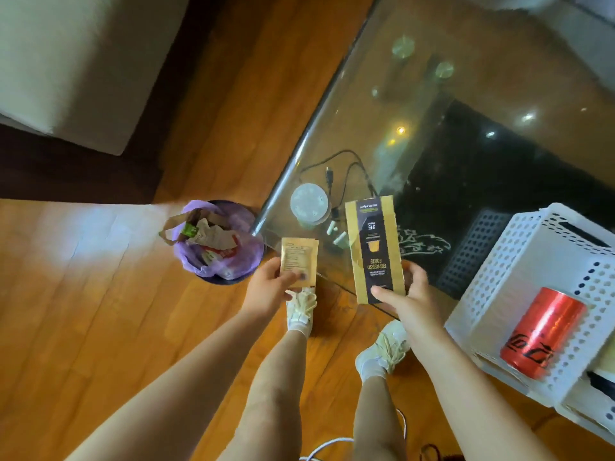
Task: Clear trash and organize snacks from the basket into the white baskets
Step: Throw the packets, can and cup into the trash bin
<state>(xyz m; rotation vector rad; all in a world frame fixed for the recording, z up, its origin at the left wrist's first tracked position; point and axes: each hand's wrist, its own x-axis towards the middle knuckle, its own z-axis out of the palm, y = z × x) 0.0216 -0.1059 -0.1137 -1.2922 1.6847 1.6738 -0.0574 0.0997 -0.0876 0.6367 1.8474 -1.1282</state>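
My left hand [269, 287] pinches a small tan sachet [298, 261] by its lower edge, just right of the trash bin [248, 261]. The bin has a purple liner and holds crumpled wrappers and a paper bag [206, 236]. My right hand [411, 291] grips the bottom of a tall gold and black espresso capsule box [374, 247], held upright over the corner of the glass table [432, 94]. A white perforated basket [529, 267] stands at the right with a red cola can [542, 331] lying in it.
On the glass table lie a round white disc [308, 202], a black cable [346, 168] and two small white pieces [336, 232]. A second white basket [579, 404] sits lower right. A pale sofa [76, 61] fills the upper left. My feet stand on the wooden floor.
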